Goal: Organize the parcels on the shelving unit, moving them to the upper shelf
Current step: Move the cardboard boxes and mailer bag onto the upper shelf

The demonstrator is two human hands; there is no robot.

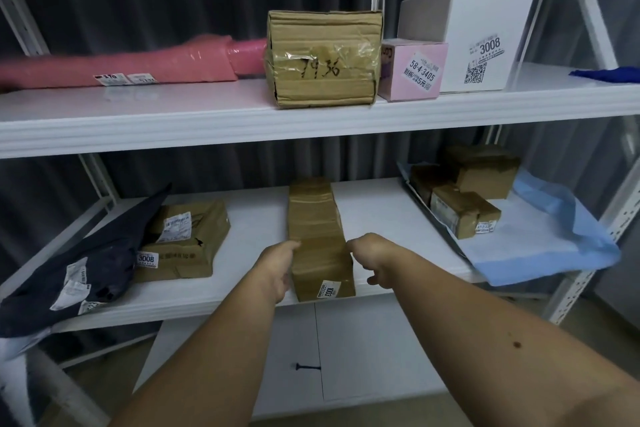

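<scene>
A long brown taped cardboard parcel lies lengthwise on the lower shelf, its labelled end at the front edge. My left hand presses against its left side and my right hand against its right side, fingers curled over the top edges, gripping it between them. The parcel still rests on the shelf. The upper shelf holds a pink wrapped roll, a brown box marked 7936, a small pink box and a white box.
On the lower shelf left lie a dark plastic mailer and a flat brown parcel. At the right, several small brown boxes sit on a blue sheet. White uprights frame the unit; a blue cloth lies upper right.
</scene>
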